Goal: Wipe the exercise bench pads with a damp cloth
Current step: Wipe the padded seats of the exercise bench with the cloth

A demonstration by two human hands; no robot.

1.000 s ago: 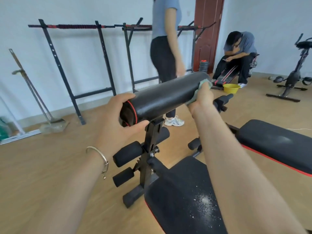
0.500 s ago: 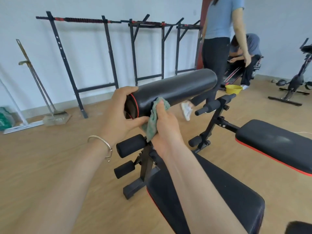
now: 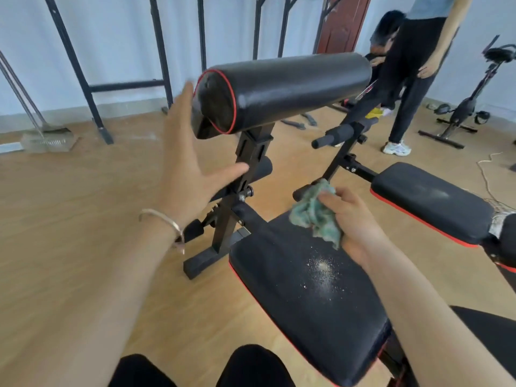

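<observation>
Right hand (image 3: 354, 219) grips bunched cloth (image 3: 315, 213) over seat pad (image 3: 279, 289) — dust patch (image 3: 321, 270) just on its near side; left hand (image 3: 187, 174) spread, empty — farther off

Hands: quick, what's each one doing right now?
Left hand: open, fingers spread, holding nothing.
Right hand: closed around a bunched green cloth.

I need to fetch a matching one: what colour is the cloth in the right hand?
Teal green; the cloth shows best in the head view.
</observation>
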